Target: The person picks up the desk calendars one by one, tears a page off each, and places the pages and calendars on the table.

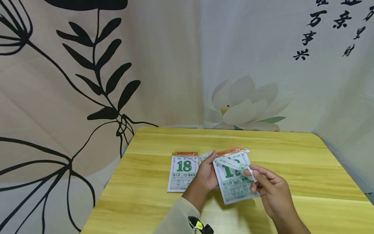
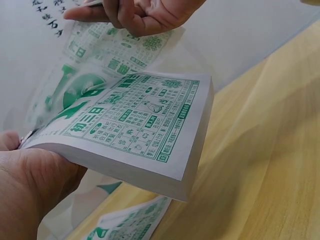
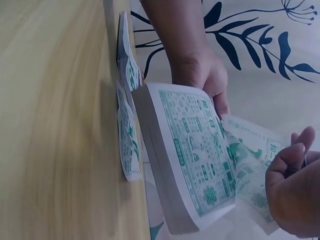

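Note:
My left hand (image 1: pixel 206 175) grips a thick tear-off calendar (image 1: pixel 238 190) by its left edge, near the gold and red binding strip at the top, and holds it tilted above the table. Between thumb and fingers, my right hand (image 1: pixel 273 190) pinches the thin top page (image 1: pixel 232 163), which is lifted and folded back across the large green number. In the left wrist view the raised page (image 2: pixel 110 55) looks see-through, and green print shows on the calendar block (image 2: pixel 145 120) beneath. Whether the page is still joined at the strip is unclear.
A second calendar (image 1: pixel 184 175) showing 18 lies flat on the wooden table (image 1: pixel 140 185), left of the held one. Beside it is a loose printed sheet (image 3: pixel 127 140), partly hidden behind my left hand in the head view. Printed cloth (image 1: pixel 163 65) hangs behind the table.

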`<move>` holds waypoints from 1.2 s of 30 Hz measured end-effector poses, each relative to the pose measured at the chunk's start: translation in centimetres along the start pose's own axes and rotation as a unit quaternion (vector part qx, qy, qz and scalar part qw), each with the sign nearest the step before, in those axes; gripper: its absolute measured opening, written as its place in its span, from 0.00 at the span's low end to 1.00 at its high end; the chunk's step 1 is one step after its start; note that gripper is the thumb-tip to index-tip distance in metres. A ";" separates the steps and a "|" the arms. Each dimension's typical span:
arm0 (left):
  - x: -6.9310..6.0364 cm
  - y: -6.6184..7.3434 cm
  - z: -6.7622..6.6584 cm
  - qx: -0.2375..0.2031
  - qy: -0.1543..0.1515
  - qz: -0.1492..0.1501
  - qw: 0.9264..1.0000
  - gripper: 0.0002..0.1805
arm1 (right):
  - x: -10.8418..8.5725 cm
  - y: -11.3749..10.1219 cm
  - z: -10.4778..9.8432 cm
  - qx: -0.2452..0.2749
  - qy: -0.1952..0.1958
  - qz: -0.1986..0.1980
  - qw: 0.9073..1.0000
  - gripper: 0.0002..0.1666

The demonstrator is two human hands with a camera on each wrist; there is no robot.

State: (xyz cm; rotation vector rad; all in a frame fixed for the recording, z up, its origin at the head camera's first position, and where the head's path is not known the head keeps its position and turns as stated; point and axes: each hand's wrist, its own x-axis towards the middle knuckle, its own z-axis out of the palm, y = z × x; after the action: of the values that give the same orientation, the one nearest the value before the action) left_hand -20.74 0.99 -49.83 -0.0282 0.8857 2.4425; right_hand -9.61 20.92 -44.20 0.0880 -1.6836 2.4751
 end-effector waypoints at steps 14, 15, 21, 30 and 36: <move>0.1 0.3 -0.8 0.007 0.027 0.018 0.999 0.22 | 1.2 -3.2 -4.1 0.213 0.130 -0.135 0.959 0.15; 0.1 0.4 -0.8 0.004 0.026 0.017 1.000 0.22 | 1.2 -3.5 -4.4 0.227 0.143 -0.145 0.952 0.15; 0.3 0.6 -0.7 -0.005 0.029 0.014 0.999 0.25 | 1.0 -3.3 -5.4 0.229 0.129 -0.155 0.952 0.16; 0.5 0.2 -0.6 -0.003 0.039 0.013 0.999 0.33 | 0.9 -2.9 -5.1 0.201 0.130 -0.145 0.960 0.16; 0.6 -0.1 -0.4 0.013 0.037 0.013 0.999 0.35 | 0.9 -2.8 -5.0 0.192 0.138 -0.133 0.962 0.16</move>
State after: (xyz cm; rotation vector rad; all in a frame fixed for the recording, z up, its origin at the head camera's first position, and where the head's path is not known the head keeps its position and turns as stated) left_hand -21.22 1.10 -50.31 -0.1002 0.9552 2.4684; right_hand -9.91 26.64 -43.38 0.0085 -0.9992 2.4347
